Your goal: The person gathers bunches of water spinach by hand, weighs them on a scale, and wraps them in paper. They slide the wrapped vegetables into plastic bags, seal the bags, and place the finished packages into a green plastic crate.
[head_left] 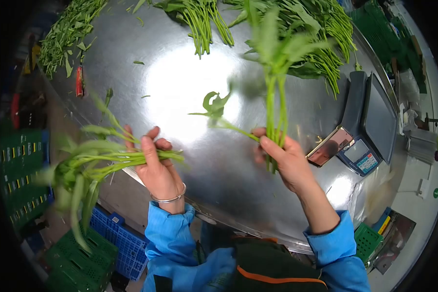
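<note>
My left hand [155,168], with a bangle at the wrist, is closed around a bunch of green leafy stems [107,158]. Its leaves hang past the table's left front edge, partly blurred. Farther right, my right hand [282,155] grips several upright leafy stems [277,97] over the metal table [214,170]. One more stem with a curled leaf [216,104] points left from the fingers of that hand. The leaves at the top of the right bunch are smeared by motion.
Greens lie in piles at the back left [68,39], back middle [199,24] and back right [321,29]. A red-handled object [79,82] is at the left edge. On the right are a scale [365,126] and a phone [330,146]. Crates [82,258] stand below left.
</note>
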Tool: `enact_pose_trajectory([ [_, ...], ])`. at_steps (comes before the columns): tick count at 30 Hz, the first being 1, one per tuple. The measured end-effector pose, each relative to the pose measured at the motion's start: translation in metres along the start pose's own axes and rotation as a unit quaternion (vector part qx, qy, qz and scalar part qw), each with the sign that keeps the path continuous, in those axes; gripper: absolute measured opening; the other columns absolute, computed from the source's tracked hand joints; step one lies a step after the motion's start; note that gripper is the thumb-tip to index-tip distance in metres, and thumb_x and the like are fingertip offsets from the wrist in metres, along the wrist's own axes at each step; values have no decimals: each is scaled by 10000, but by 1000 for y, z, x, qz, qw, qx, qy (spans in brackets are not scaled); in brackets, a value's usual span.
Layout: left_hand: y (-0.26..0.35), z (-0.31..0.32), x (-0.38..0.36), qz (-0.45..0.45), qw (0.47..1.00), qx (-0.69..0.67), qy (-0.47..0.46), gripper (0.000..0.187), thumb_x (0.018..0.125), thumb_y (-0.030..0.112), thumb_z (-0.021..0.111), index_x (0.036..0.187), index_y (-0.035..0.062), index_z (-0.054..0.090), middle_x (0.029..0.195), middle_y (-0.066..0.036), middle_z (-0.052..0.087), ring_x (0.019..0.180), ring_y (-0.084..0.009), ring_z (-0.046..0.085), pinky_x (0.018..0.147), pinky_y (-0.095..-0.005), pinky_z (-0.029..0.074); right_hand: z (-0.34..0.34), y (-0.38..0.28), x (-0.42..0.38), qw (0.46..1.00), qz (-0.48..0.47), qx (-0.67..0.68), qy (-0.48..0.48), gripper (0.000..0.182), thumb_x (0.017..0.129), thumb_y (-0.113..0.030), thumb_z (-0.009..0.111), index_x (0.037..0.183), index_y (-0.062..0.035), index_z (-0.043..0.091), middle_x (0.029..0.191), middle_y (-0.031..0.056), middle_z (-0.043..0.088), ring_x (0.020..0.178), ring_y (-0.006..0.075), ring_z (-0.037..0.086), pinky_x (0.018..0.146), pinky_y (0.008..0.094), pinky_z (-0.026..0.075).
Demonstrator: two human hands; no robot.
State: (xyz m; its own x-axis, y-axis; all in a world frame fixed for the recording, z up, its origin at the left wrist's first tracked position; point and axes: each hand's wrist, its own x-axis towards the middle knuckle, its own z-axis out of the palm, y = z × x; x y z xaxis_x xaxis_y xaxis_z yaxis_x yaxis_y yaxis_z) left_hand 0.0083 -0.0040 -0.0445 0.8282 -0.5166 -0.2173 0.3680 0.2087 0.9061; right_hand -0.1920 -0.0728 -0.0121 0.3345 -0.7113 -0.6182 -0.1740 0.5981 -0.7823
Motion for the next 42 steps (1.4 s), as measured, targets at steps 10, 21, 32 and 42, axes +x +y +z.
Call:
enact_pose_trajectory([
  [10,-48,1,-70,-350,915,-82,-185,383,880,125,523,1206,-9,372,1064,-159,563,998,-189,536,844,-292,443,32,49,-3,878,-228,-420,-29,337,841,-146,518,1156,-35,477,958,133,550,827,294,547,742,377,446],
  [21,-13,140,165,-33,975,134,-174,372,805,183,620,1070,-43,489,954,-119,592,774,-200,613,563,-306,480,-35,109,-93,940,-129,-316,16,209,802,-44,551,1009,-61,572,914,133,584,863,295,577,756,341,458],
  [32,-135,262,195,-22,690,724,-4,1256,486,568,772,1387,41,73,1232,-211,427,1126,-317,407,948,-456,310,-57,95,-106,964,-16,-230,129,181,821,-80,578,1000,-74,608,915,88,629,838,191,620,727,278,476],
  [42,-128,233,261,-217,920,248,-210,484,693,74,661,1096,-48,423,936,-163,590,746,-260,595,676,-333,507,-231,-107,-41,879,-263,-312,247,291,819,-49,528,1097,27,487,921,90,550,818,149,539,744,267,436],
])
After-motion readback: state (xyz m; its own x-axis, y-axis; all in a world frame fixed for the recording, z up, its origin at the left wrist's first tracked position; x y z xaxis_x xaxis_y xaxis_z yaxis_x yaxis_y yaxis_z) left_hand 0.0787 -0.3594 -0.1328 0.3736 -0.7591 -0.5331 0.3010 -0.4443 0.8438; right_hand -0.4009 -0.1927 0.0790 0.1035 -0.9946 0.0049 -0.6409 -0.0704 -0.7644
